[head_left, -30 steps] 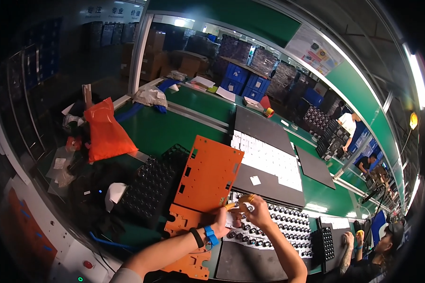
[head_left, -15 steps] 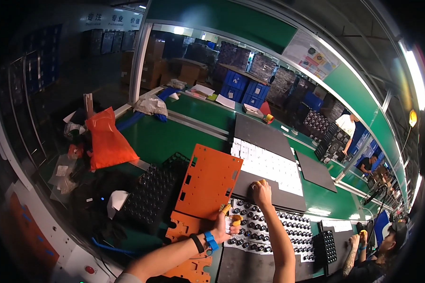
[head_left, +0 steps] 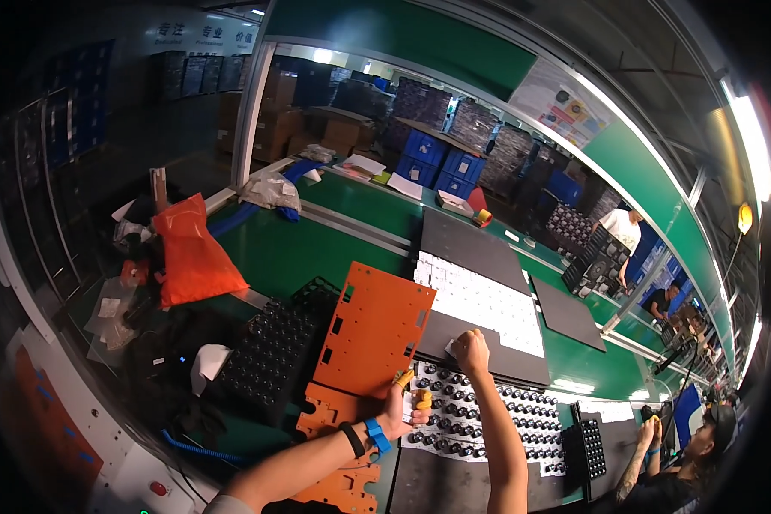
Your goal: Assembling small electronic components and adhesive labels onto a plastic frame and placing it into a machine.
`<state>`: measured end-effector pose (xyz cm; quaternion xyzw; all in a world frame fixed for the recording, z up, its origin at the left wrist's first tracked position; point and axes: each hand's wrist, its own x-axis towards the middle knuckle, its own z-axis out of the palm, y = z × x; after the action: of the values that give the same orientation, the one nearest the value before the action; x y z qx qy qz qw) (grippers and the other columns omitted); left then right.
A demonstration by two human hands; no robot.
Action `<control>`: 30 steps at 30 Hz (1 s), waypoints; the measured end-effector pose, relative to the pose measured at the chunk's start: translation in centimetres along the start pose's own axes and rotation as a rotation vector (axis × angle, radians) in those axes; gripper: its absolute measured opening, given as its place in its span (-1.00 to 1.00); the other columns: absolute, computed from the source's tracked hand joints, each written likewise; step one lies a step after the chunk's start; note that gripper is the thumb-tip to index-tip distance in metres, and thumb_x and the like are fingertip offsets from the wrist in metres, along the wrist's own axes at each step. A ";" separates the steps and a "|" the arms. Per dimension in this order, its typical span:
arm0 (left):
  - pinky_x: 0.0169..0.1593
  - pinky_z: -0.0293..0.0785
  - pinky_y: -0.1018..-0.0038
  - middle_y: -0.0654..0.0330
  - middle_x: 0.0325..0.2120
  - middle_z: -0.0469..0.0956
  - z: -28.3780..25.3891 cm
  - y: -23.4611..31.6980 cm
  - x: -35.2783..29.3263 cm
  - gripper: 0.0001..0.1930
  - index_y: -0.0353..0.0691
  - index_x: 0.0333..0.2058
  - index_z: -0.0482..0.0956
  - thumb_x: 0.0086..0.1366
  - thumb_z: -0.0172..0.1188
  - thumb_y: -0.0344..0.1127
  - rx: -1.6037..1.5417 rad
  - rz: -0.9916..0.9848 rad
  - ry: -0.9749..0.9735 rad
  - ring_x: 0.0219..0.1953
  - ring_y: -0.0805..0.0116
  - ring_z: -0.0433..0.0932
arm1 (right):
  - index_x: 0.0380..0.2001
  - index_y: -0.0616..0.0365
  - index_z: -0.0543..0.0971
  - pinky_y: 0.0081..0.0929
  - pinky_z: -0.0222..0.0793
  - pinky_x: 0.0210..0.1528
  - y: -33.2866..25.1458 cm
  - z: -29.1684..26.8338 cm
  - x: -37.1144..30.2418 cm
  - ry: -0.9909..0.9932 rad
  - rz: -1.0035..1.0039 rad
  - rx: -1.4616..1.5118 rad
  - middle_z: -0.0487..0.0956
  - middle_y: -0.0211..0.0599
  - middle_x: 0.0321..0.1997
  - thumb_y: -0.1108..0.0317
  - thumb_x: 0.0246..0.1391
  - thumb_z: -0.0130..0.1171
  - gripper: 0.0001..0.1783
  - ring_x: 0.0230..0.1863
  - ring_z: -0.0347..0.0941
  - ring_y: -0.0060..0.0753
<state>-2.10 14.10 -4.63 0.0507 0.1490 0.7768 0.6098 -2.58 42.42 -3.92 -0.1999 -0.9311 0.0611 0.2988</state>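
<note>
My left hand, with yellow finger covers on thumb and finger, is curled beside the orange perforated plate. Something white shows between its fingers, too small to name. A blue strap and a black band circle that wrist. My right hand is closed in a pinch above the dark grey board, a small pale piece at its fingertips that I cannot make out. Below both hands, rows of small black round parts stand on a white sheet. A second orange plate with cutouts lies under my left forearm.
A black pocketed tray and an orange bag lie at left. White sheets rest on dark boards beyond my hands. At right, a co-worker's hands are near a small black tray. Blue crates stand behind.
My right hand has shifted slightly, and a small pale piece now shows at its fingertips. My left hand stays almost in place. The co-worker's hands have come together around something dark.
</note>
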 end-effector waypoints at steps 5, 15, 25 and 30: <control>-0.52 0.12 0.49 0.30 -0.60 0.33 -1.4 -0.1 0.8 -0.37 -0.16 -0.48 0.51 0.40 -0.02 0.34 -0.049 -0.059 -0.150 -0.60 0.44 0.23 | -0.37 0.26 0.72 -0.17 0.52 -0.15 -0.9 -2.1 -1.1 -0.034 -0.016 0.198 0.67 -0.01 -0.36 0.31 0.02 0.37 -0.79 -0.28 0.61 0.02; -0.20 0.61 0.25 0.10 -0.16 0.68 1.3 0.4 -0.9 -0.41 -0.23 -0.01 0.57 0.51 -0.15 0.21 -0.009 0.042 0.123 -0.22 0.14 0.67 | -0.23 0.27 0.69 -0.31 0.53 -0.17 -13.2 -11.9 -7.8 -0.307 -0.171 0.537 0.64 -0.14 -0.25 0.36 0.16 0.37 -0.81 -0.24 0.63 -0.26; -0.50 0.17 0.49 0.16 -0.52 0.49 -1.3 0.5 0.3 -0.45 -0.37 -0.30 0.64 0.47 -0.05 0.08 -0.078 -0.034 -0.067 -0.59 0.41 0.27 | 0.28 0.22 0.44 -0.07 0.36 0.31 7.2 -4.5 -2.3 0.030 0.383 0.042 0.42 0.26 0.31 -0.11 0.24 0.27 -0.25 0.28 0.42 0.24; -0.52 0.19 0.49 0.15 -0.51 0.58 -0.8 0.0 0.3 -0.47 -0.33 -0.32 0.66 0.46 0.01 0.09 -0.098 -0.039 -0.053 -0.63 0.42 0.29 | 0.50 0.13 0.16 0.22 -0.35 0.59 12.7 -4.8 -1.9 -0.262 0.464 -0.145 -0.02 0.03 0.64 -0.37 0.29 -0.01 -0.02 0.66 -0.21 0.00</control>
<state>-2.37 14.31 -5.44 0.0384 0.0953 0.7694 0.6305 5.87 53.23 -4.01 -0.4193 -0.8930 0.0865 0.1390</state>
